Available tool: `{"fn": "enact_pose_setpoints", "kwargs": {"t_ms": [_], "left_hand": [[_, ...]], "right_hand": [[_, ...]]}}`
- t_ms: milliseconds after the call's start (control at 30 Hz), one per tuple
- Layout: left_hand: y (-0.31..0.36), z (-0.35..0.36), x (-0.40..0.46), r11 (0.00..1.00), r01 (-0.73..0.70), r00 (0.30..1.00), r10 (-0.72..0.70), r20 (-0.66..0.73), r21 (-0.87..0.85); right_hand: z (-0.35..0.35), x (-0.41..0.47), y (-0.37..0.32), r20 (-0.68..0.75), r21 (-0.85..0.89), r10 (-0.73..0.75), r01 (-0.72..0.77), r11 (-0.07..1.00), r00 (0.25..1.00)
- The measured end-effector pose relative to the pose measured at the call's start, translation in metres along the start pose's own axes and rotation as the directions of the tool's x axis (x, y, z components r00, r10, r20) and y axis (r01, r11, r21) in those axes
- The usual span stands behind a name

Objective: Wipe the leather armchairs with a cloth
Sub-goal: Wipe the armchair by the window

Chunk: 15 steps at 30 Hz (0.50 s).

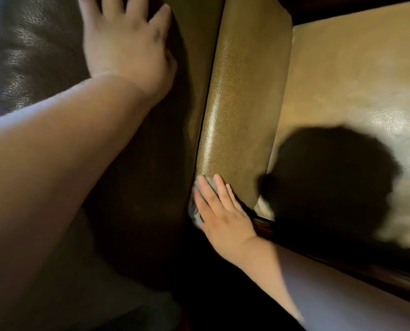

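Two brown leather armchairs stand side by side. The left armchair (39,56) is dark and shiny; my left hand (127,51) rests flat on it with straight fingers. The right armchair has a tan armrest (244,103) and a lighter seat (354,87). At the near end of that armrest, my right hand (223,213) presses a grey cloth (196,211) against the leather with straight fingers. Most of the cloth is hidden under the hand.
A narrow dark gap (205,111) runs between the two armrests. A dark wooden front rail (342,266) edges the right chair's seat. A round shadow (330,177) falls on the seat. The floor below is dark.
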<state>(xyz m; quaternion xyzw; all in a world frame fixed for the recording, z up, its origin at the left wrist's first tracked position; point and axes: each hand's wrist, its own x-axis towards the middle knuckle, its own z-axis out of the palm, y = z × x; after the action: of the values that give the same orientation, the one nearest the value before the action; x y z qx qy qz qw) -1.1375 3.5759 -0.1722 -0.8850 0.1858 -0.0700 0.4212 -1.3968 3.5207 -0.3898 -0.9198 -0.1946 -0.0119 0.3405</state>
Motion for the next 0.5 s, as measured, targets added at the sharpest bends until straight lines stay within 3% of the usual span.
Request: {"fn": "enact_pose_setpoints", "kwargs": {"t_ms": [100, 167, 233, 400, 500], "left_hand": [[0.056, 0.009, -0.009, 0.993, -0.116, 0.990, 0.118, 0.082, -0.030], [0.099, 0.029, -0.025, 0.980, -0.170, 0.970, 0.184, 0.158, -0.100], [0.125, 0.049, -0.036, 0.983, -0.147, 0.971, 0.164, 0.173, -0.107], [0.169, 0.065, -0.028, 0.956, 0.011, 0.995, 0.018, 0.096, -0.292], [0.181, 0.075, -0.028, 0.921, -0.024, 1.000, 0.030, 0.010, -0.389]], "right_hand": [[-0.014, 0.050, 0.034, -0.132, 0.226, 0.211, -0.177, 0.958, 0.969], [-0.023, 0.081, 0.059, -0.164, 0.467, 0.481, -0.362, 0.807, 0.861], [-0.026, 0.090, 0.072, -0.102, 0.618, 0.610, -0.431, 0.658, 0.786], [0.001, 0.030, 0.071, -0.020, 0.452, 0.425, -0.371, 0.811, 0.905], [0.004, 0.073, 0.144, -0.012, 0.281, 0.425, -0.405, 0.870, 0.905]]}}
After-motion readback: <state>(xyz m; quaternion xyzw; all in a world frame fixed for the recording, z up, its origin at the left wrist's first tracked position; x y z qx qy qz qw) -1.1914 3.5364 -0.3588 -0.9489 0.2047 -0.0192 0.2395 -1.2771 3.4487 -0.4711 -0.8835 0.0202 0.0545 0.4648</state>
